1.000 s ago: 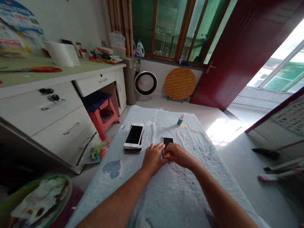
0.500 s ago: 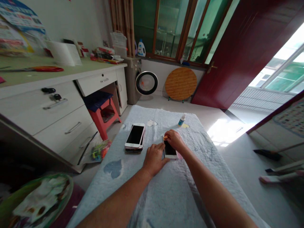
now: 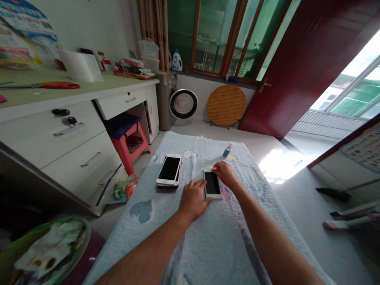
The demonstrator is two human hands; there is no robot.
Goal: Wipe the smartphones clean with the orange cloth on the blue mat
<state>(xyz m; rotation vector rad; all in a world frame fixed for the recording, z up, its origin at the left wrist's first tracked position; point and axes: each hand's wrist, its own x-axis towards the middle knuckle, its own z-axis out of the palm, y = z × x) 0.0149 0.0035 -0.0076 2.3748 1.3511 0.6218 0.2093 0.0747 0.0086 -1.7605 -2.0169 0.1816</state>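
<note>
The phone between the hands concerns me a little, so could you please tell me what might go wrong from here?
The phone lies on soft, wrinkled cloth, so it might slide if the left hand at its edge eased off.
The small bottle stands just beyond the right hand and could be knocked over.
The white phone atop the stack beside the left hand could slip if bumped.

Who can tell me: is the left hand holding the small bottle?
No, the left hand is at a phone's edge, apart from the bottle.
</note>
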